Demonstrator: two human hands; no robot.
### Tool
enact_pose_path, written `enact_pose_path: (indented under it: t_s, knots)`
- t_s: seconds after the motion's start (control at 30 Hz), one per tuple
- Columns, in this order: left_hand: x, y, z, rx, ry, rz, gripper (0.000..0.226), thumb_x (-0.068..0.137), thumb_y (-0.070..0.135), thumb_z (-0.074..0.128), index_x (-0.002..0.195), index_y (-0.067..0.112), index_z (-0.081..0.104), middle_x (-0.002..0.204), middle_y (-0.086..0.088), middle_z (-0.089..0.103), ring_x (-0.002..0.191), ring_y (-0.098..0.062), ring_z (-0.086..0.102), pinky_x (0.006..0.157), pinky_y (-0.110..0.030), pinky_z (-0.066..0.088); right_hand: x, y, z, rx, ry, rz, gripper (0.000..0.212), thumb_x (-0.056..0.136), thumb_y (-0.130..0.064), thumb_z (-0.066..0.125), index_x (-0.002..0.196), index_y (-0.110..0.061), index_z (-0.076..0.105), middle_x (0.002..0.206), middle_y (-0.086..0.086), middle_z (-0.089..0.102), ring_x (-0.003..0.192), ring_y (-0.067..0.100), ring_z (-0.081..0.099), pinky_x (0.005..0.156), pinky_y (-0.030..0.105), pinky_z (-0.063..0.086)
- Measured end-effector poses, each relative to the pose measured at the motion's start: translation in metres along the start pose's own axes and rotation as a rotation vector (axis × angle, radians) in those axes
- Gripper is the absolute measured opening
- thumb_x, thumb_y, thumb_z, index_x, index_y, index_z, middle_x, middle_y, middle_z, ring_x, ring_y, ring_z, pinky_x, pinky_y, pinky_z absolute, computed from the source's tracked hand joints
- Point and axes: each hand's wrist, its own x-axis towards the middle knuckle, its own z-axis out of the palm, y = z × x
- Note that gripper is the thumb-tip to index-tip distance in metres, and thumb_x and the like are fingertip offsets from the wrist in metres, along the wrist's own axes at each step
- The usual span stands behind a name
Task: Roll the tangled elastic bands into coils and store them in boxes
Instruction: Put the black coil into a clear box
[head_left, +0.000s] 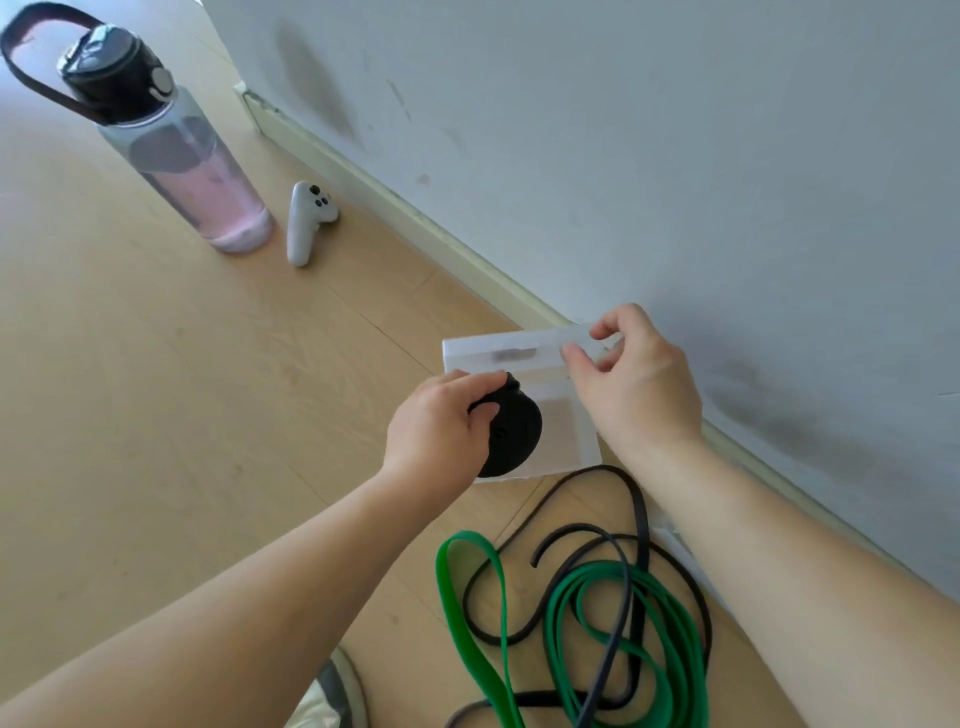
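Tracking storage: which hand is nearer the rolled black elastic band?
Left. The left hand grips the black band; the right hand pinches the edge of the translucent plastic box beside it.

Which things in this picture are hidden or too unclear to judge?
Head view: box interior, partly covered by the coiled black band and the left hand.
Head view: tangled bands, cut off by the bottom edge.
Head view: which box part the right hand pinches, blurred.

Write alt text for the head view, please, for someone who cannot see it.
A person's left hand holds a black coiled band over a clear plastic box on the floor; the right hand pinches the box's far edge. Tangled green and black bands lie nearer, a water bottle and white controller farther left.
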Motion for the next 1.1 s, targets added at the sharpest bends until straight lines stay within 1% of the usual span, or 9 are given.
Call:
enact_pose_path:
  t_s: [0.07, 0.13, 0.23, 0.33, 0.43, 0.53, 0.7, 0.97, 1.1]
  knots:
    - [0.001, 0.002, 0.003, 0.046, -0.003, 0.147, 0.037, 0.096, 0.010, 0.063, 0.122, 0.035, 0.073, 0.113, 0.012, 0.072, 0.105, -0.019, 0.061, 0.084, -0.036, 0.053, -0.009, 0.005, 0.010, 0.107, -0.110, -0.035, 0.043, 0.100, -0.033, 0.061, 0.141, -0.031, 0.048, 0.127, -0.004, 0.066, 0.117, 0.018, 0.063, 0.085, 0.029, 0.053]
    - [0.005, -0.001, 0.008, 0.074, -0.031, 0.236, 0.037, 0.094, 0.007, 0.063, 0.120, 0.032, 0.074, 0.109, 0.009, 0.073, 0.100, -0.021, 0.062, 0.082, -0.039, 0.054, -0.015, 0.012, 0.019, 0.114, -0.228, -0.122, 0.067, 0.101, -0.025, 0.059, 0.159, -0.039, 0.027, 0.161, -0.007, 0.040, 0.149, 0.012, 0.036, 0.117, 0.034, 0.038]
    - [0.012, -0.003, 0.015, 0.086, -0.123, 0.228, 0.038, 0.097, 0.007, 0.059, 0.125, 0.030, 0.072, 0.114, 0.008, 0.073, 0.104, -0.022, 0.060, 0.087, -0.042, 0.053, -0.019, 0.019, 0.019, 0.053, -0.394, -0.151, 0.092, 0.099, -0.017, 0.058, 0.158, -0.053, -0.002, 0.172, -0.015, 0.009, 0.158, 0.008, 0.013, 0.121, 0.034, 0.028]
    - [0.021, -0.002, 0.022, 0.131, -0.223, 0.198, 0.038, 0.099, 0.011, 0.055, 0.129, 0.032, 0.067, 0.123, 0.008, 0.070, 0.116, -0.021, 0.055, 0.093, -0.040, 0.051, -0.025, 0.029, 0.019, 0.001, -0.295, -0.223, 0.087, 0.095, -0.018, 0.063, 0.155, -0.051, 0.010, 0.165, -0.012, 0.027, 0.149, 0.016, 0.036, 0.109, 0.039, 0.046]
    - [0.024, -0.001, 0.027, 0.217, -0.255, 0.215, 0.037, 0.102, 0.013, 0.054, 0.132, 0.030, 0.064, 0.125, 0.002, 0.066, 0.119, -0.023, 0.052, 0.095, -0.042, 0.049, -0.029, 0.031, 0.020, -0.005, -0.097, -0.244, 0.050, 0.094, -0.022, 0.068, 0.135, -0.028, 0.039, 0.128, -0.004, 0.054, 0.107, 0.021, 0.061, 0.078, 0.041, 0.057]
    - [0.020, -0.004, 0.030, 0.277, -0.244, 0.256, 0.036, 0.103, 0.015, 0.052, 0.135, 0.028, 0.062, 0.126, -0.003, 0.059, 0.119, -0.026, 0.050, 0.094, -0.042, 0.050, -0.027, 0.031, 0.026, -0.022, -0.231, -0.142, 0.031, 0.099, -0.029, 0.061, 0.129, -0.025, 0.055, 0.120, -0.008, 0.056, 0.103, 0.017, 0.060, 0.079, 0.034, 0.052]
    - [0.016, -0.010, 0.031, 0.305, -0.235, 0.290, 0.034, 0.102, 0.018, 0.056, 0.132, 0.032, 0.064, 0.129, -0.004, 0.041, 0.115, -0.027, 0.042, 0.089, -0.041, 0.051, -0.033, 0.033, 0.041, 0.180, -0.453, 0.144, 0.038, 0.102, -0.031, 0.057, 0.140, -0.031, 0.055, 0.125, -0.010, 0.063, 0.107, 0.017, 0.063, 0.085, 0.031, 0.050]
    - [0.001, -0.028, 0.039, 0.256, -0.112, 0.442, 0.032, 0.095, 0.009, 0.063, 0.119, 0.027, 0.074, 0.101, -0.001, 0.061, 0.092, -0.030, 0.055, 0.073, -0.044, 0.054, -0.043, 0.036, 0.065, 0.294, -0.451, 0.319, 0.015, 0.102, -0.030, 0.057, 0.111, -0.036, 0.048, 0.089, -0.002, 0.073, 0.078, 0.023, 0.069, 0.066, 0.034, 0.054]
    - [-0.007, -0.028, 0.037, 0.345, 0.003, 0.470, 0.029, 0.094, 0.024, 0.049, 0.108, 0.031, 0.073, 0.093, 0.012, 0.069, 0.096, -0.024, 0.059, 0.098, -0.035, 0.040, -0.053, 0.038, 0.072, 0.260, -0.361, 0.278, 0.014, 0.100, -0.032, 0.059, 0.103, -0.039, 0.047, 0.084, -0.008, 0.071, 0.077, 0.021, 0.069, 0.068, 0.041, 0.058]
